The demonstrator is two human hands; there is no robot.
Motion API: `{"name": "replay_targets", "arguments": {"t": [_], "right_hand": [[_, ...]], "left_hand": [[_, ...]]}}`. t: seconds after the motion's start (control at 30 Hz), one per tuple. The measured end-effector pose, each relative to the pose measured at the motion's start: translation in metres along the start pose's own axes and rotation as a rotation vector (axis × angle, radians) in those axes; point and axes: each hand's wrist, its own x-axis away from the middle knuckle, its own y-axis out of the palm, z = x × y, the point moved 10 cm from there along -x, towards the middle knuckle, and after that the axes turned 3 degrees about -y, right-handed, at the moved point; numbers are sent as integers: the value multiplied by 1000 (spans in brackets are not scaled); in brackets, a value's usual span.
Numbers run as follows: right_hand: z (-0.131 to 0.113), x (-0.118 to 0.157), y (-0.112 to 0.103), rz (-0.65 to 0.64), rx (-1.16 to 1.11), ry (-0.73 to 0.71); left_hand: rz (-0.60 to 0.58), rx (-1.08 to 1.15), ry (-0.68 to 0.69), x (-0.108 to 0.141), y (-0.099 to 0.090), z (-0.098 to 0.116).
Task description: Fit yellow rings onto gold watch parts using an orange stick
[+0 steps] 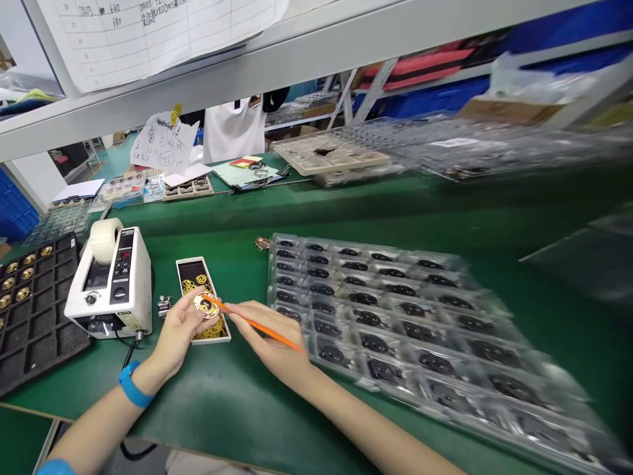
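Observation:
My left hand [184, 324], with a blue band at the wrist, pinches a small round gold-rimmed part [206, 305] that looks like a watch piece. Between the fingers of my right hand [270, 333] is a thin orange stick [270, 330], held like a pen. Its tip meets the face of the round part; the fine detail there is too small to make out. Just below and behind the left fingers lies a narrow white box [226, 332] with yellow ring-like pieces [210, 330] inside.
A white tape dispenser [133, 264] stands left, beside a black compartment tray [42, 316] with gold round parts. A small metal counter [164, 305] sits near it. Right, a large clear tray [366, 386] holds many black parts. A shelf beam [316, 59] crosses above.

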Motion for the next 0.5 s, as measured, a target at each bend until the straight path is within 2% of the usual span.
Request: {"name": "replay_targets", "arguments": {"t": [0.07, 0.2, 0.27, 0.37, 0.5], "right_hand": [[-6, 4, 8, -47, 32, -95], [-24, 17, 25, -219, 222, -395], [-26, 22, 31, -292, 321, -476], [-24, 21, 32, -343, 342, -470], [-17, 7, 9, -167, 213, -273]], "left_hand": [[2, 21, 7, 1, 0, -1], [-1, 53, -9, -1, -1, -1], [7, 59, -34, -3, -3, -4], [45, 62, -63, -5, -8, -7], [85, 10, -73, -5, -12, -8]]}}
